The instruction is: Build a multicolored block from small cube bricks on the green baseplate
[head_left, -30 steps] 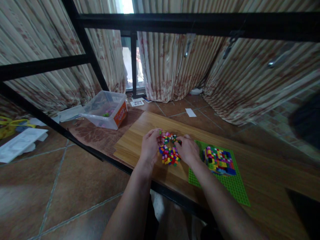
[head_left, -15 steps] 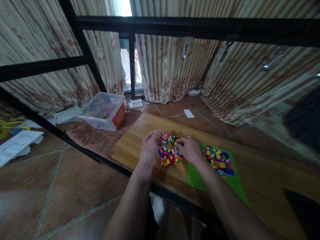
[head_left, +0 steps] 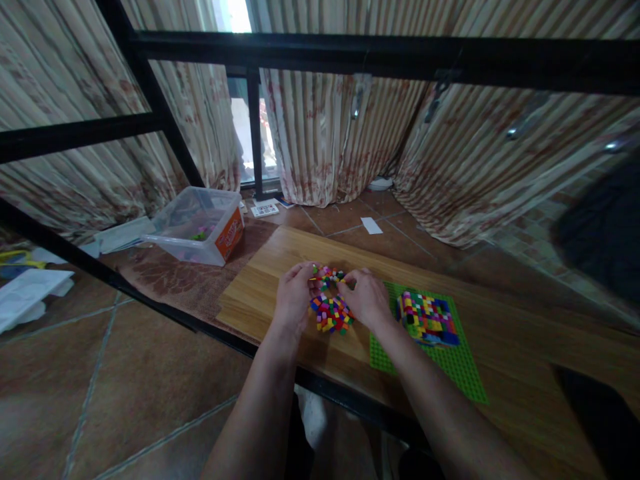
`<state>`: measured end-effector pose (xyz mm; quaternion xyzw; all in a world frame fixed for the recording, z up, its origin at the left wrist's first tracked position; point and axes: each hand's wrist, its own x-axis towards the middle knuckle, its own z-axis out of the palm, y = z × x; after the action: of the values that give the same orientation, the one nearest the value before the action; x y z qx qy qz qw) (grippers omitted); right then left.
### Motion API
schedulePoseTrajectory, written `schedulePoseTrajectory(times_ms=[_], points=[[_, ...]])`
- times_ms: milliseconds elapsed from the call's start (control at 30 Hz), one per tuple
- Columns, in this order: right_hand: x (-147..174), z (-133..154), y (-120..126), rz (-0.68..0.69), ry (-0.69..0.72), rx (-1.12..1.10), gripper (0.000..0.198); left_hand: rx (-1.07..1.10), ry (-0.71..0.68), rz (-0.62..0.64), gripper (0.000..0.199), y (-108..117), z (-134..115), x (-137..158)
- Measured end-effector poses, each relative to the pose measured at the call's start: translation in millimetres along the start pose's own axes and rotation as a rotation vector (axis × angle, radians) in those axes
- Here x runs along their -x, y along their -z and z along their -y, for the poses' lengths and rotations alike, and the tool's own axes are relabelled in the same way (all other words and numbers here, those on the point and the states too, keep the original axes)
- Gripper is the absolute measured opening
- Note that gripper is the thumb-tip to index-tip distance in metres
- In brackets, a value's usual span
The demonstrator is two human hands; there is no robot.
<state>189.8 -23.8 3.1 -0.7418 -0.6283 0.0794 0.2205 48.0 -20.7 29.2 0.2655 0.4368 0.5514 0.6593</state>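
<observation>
My left hand (head_left: 294, 293) is at the left side of a pile of small coloured building bricks (head_left: 333, 315) on the wooden table. Its fingers curl in, with small bricks showing at the fingertips; how many it holds I cannot tell. On the pile's right side, my right hand (head_left: 369, 299) has thumb and forefinger pinched together over the bricks, and whatever is between them is too small to make out. Beneath and beyond my right forearm lies a green baseplate (head_left: 463, 370). A multicoloured block of joined bricks (head_left: 429, 319) sits on it.
The wooden table (head_left: 280, 250) has a black frame edge (head_left: 350, 398) nearest me. A clear plastic box (head_left: 193, 217) with an orange label and some pieces inside stands on a brown mat (head_left: 165, 277). Black metal bars (head_left: 320, 48) cross ahead, before striped curtains (head_left: 315, 133). A dark flat object (head_left: 595, 413) lies right.
The whole view has shifted slightly, so things appear a little further left. My right hand has moved slightly toward my left hand over the bricks. My left hand stays beside the pile.
</observation>
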Motion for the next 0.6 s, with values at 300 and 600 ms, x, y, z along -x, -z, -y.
schedulePoseTrajectory(times_ms=[300, 600], points=[[54.7, -36.6, 61.1, -0.303, -0.211, -1.029, 0.022, -0.216, -0.086, 0.177, 0.019, -14.1, 17.5, 5.2], [85.9, -119.7, 87.6, -0.518, -0.347, -1.111, 0.021, -0.566, -0.176, 0.561, 0.019, -42.6, 65.3, 20.7]])
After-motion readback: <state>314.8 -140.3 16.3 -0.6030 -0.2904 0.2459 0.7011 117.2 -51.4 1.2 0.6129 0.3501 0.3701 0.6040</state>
